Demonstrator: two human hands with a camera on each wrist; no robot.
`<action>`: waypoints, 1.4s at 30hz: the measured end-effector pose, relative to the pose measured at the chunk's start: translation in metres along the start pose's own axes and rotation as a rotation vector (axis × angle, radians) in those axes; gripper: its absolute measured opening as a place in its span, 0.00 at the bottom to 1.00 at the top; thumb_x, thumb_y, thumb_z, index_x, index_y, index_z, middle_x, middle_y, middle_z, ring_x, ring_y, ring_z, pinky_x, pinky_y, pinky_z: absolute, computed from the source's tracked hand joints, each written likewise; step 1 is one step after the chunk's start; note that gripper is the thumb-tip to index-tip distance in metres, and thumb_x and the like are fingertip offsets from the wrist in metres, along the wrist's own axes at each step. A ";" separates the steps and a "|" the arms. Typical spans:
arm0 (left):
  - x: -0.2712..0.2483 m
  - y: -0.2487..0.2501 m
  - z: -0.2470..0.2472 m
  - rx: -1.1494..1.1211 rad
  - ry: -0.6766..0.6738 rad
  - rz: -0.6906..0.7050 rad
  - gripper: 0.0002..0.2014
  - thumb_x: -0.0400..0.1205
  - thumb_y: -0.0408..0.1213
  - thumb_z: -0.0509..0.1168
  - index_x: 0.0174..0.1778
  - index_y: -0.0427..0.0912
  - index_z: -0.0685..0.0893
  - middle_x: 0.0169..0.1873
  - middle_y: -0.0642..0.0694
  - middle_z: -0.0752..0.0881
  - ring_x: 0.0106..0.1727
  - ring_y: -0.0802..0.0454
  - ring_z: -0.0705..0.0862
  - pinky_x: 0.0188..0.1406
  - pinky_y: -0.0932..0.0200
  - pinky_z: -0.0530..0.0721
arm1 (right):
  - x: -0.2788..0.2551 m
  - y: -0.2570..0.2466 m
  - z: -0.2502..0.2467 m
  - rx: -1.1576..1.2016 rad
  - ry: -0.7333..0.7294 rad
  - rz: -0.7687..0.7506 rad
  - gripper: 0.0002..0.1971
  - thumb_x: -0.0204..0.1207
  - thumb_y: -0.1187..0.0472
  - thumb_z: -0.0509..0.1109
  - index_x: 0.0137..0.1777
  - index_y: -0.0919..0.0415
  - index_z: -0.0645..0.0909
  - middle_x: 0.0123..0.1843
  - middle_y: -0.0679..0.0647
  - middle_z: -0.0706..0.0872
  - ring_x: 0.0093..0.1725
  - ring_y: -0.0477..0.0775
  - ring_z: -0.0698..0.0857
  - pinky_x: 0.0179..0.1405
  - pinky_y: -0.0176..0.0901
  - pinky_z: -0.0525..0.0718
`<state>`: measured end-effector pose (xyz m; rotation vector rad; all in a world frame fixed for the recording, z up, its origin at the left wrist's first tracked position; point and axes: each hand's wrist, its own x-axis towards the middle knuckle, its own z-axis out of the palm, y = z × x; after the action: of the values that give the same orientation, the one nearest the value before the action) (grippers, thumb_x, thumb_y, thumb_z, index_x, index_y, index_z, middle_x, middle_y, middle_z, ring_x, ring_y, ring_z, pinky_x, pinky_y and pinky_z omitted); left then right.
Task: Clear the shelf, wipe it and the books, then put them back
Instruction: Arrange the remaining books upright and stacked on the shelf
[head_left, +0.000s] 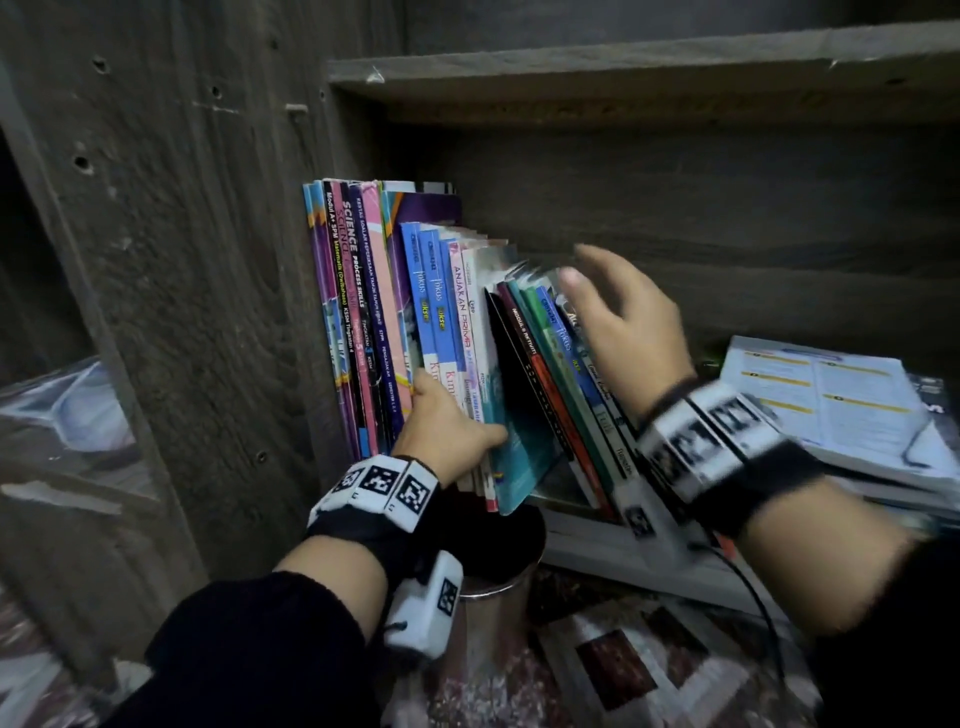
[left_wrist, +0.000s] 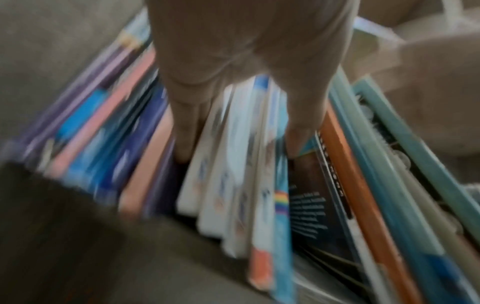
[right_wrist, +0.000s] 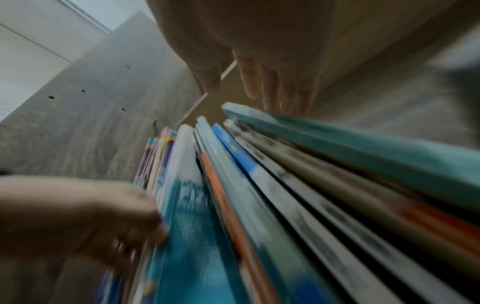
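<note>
Several thin workbooks stand upright (head_left: 353, 312) at the shelf's left end. My left hand (head_left: 462, 410) grips a bundle of blue and white books (head_left: 441, 312) low down, thumb on the teal cover. In the left wrist view the left hand (left_wrist: 241, 142) has its fingers (left_wrist: 184, 139) wedged behind the bundle (left_wrist: 233, 185). To the right, more books (head_left: 561, 374) lean left. My right hand (head_left: 587, 270) hovers blurred at their top edges with straight fingers, holding nothing. The right wrist view shows the right hand (right_wrist: 241, 86) spread above the leaning books (right_wrist: 311, 174).
A stack of flat books (head_left: 831, 395) lies on the shelf at the right. The upper shelf board (head_left: 623, 67) is close overhead and the wooden side panel (head_left: 208, 260) stands at the left. A metal can (head_left: 493, 608) stands below the shelf edge (head_left: 587, 545), on a patterned floor (head_left: 623, 665).
</note>
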<state>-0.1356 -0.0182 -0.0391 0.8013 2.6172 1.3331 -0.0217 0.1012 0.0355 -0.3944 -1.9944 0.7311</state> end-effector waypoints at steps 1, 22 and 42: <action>0.000 0.002 -0.004 0.055 -0.028 -0.018 0.49 0.68 0.47 0.77 0.75 0.38 0.52 0.59 0.37 0.79 0.52 0.38 0.85 0.43 0.52 0.84 | -0.015 0.014 -0.007 0.001 0.010 0.053 0.24 0.81 0.48 0.66 0.76 0.52 0.73 0.74 0.49 0.78 0.72 0.44 0.74 0.69 0.35 0.68; -0.027 0.033 0.016 -0.489 -0.155 0.040 0.16 0.84 0.45 0.65 0.59 0.35 0.81 0.44 0.42 0.86 0.46 0.45 0.88 0.47 0.49 0.89 | -0.079 0.077 -0.004 -0.208 -0.110 0.267 0.41 0.68 0.38 0.75 0.80 0.42 0.64 0.73 0.49 0.79 0.70 0.51 0.79 0.66 0.49 0.80; -0.005 0.095 0.030 -0.443 0.248 0.110 0.27 0.69 0.44 0.73 0.54 0.40 0.65 0.37 0.52 0.80 0.37 0.52 0.83 0.40 0.54 0.84 | -0.084 0.079 0.009 -0.194 -0.128 0.166 0.43 0.70 0.53 0.77 0.83 0.49 0.59 0.80 0.49 0.70 0.78 0.49 0.69 0.76 0.41 0.68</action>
<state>-0.0831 0.0468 0.0152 0.7553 2.3167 2.0604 0.0117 0.1129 -0.0746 -0.6482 -2.1802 0.6812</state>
